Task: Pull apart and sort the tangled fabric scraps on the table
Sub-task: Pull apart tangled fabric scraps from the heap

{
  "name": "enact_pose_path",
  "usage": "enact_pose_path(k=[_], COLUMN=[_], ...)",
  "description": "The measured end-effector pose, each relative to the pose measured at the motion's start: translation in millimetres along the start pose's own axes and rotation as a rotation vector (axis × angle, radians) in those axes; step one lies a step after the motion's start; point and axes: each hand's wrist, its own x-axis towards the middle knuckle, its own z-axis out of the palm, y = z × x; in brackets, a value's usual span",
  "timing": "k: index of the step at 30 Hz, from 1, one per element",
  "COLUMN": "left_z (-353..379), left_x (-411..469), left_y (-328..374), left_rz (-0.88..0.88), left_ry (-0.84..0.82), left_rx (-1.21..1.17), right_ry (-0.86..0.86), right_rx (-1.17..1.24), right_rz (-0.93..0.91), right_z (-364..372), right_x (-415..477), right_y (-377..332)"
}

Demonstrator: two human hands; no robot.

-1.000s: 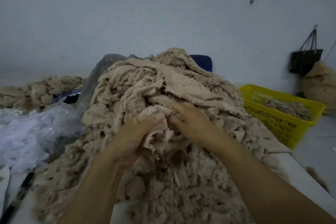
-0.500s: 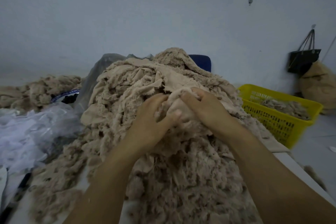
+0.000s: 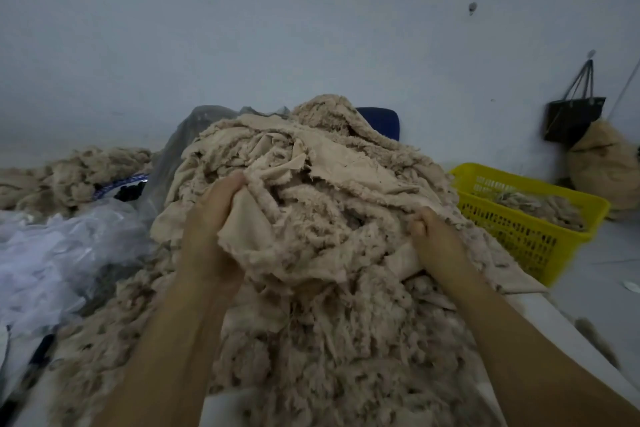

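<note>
A tall heap of tangled beige fabric scraps (image 3: 322, 166) fills the middle of the white table (image 3: 554, 333). My left hand (image 3: 211, 232) grips a smooth beige scrap (image 3: 252, 232) at the heap's left side, fingers curled over its top edge. My right hand (image 3: 433, 239) is clenched on another part of the same bunched fabric at the right. Between the two hands the cloth is stretched out over the fluffy shredded scraps lower down.
A yellow plastic basket (image 3: 530, 229) with some scraps stands off the table's right edge. Clear and white plastic sheeting (image 3: 65, 246) lies at the left. A second beige pile (image 3: 69, 173) sits at the back left. A dark bag (image 3: 575, 114) hangs on the wall.
My hands were close together on one wad of fabric; now they have moved apart, left hand to the left and right hand to the right, spreading the cloth between them.
</note>
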Motion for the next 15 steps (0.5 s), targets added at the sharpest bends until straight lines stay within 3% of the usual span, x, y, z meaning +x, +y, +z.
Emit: enact_pose_path(k=[4,7,10,15], left_z=[7.8,24.0,30.8,14.3], left_x=[4.0,4.7,8.0,25.5], left_y=[-1.1,-13.8,-16.1,11.3], left_rz=[-0.072,-0.098,-0.084,-0.054], left_ry=[0.078,0.110,0.092,0.212], left_rx=[0.067,0.088,0.029,-0.260], right_ry=[0.035,-0.142,-0.350,-0.234], right_rx=[0.284,0.554,0.434,0.260], right_rz=[-0.209,-0.362,-0.402,-0.333], right_z=[-2.1,3.4,28.4,29.4], right_x=[-18.1,-45.7,-64.0,-56.0], right_y=[-28.1,-84.7,-103.2,-61.8])
